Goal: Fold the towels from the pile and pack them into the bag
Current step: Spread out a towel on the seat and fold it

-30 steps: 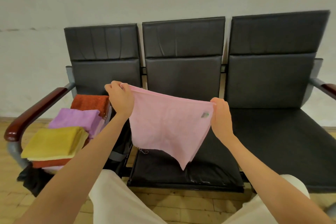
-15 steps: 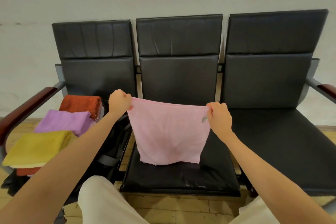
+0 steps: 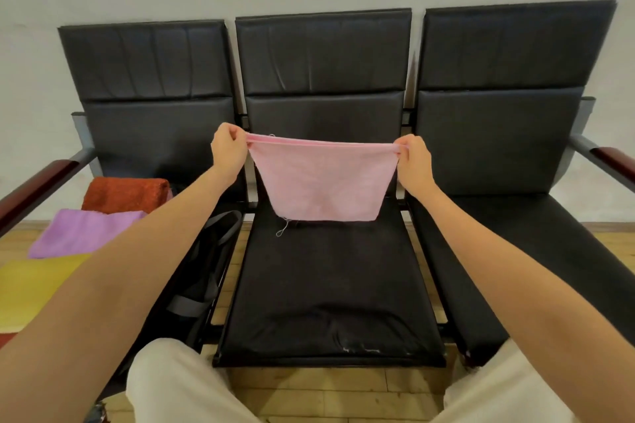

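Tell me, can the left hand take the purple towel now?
Probably not yet: the left hand and right hand both pinch the pink towel. The purple towel lies uncovered nearby.

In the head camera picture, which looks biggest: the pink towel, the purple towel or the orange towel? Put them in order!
As they show in the head view:
1. Pink towel, held up by both hands.
2. Purple towel and orange towel: these look about alike, and an arm covers part of the purple one, so I won't rank them.

We see a three-seat black bench [image 3: 326, 285]; left seat carries rust [image 3: 125, 194], purple [image 3: 82, 233], yellow [image 3: 31, 292] towels, black bag [image 3: 209, 251].
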Demonstrator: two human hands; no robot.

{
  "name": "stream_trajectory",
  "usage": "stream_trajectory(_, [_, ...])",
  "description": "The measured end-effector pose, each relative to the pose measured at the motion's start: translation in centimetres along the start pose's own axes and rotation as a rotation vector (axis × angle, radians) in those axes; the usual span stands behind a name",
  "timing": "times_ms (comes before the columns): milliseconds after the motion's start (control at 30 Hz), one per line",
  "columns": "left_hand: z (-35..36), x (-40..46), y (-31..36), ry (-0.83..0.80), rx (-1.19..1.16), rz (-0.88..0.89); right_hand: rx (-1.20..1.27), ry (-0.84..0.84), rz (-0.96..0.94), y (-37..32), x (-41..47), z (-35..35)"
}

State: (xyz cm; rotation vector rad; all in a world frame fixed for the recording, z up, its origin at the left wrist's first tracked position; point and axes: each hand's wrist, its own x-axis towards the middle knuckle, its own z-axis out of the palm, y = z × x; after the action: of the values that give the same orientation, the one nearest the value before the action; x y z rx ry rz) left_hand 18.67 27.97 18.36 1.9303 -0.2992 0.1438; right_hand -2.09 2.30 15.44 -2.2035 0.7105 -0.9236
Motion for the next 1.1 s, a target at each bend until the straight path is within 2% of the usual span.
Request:
stream_trajectory(133, [0.1, -1.6, -2.8, -0.07, -0.003, -0.042, -0.036, -0.042, -0.043, 2.1, -2.4, 0.0])
stream_trajectory(300, [0.3, -6.4, -8.5, -0.193, 0.068, -0.143, -0.114, -0.157, 0.009, 6.2, -7.9, 2.0])
stream_trajectory(567, [-2.0, -15.7, -19.5, -0.456, 0.32, -0.309, -0.234, -0.616, 0.148, 10.8, -17.5, 4.1])
stream_trajectory(667, [-4.1, -18.7, -21.5, -0.578, 0.492, -0.238, -0.24, -0.716, 0.156, 11.1, -20.2, 3.9])
stream_trajectory(800, [-6.1, -21.0, -22.2, -0.734, 0.676, -0.051, -0.218, -0.774, 0.168, 10.6, -22.7, 3.5])
stream_trajectory(1000, [-6.1, -22.2, -22.2, -0.909, 1.091, 0.154, -0.105, -0.681, 0.202, 9.8, -23.7, 3.2])
stream_trajectory(1100, [-4.3, -22.9, -20.4, -0.842, 1.397, 0.251, -0.074, -0.635, 0.227, 9.4, -23.6, 3.2])
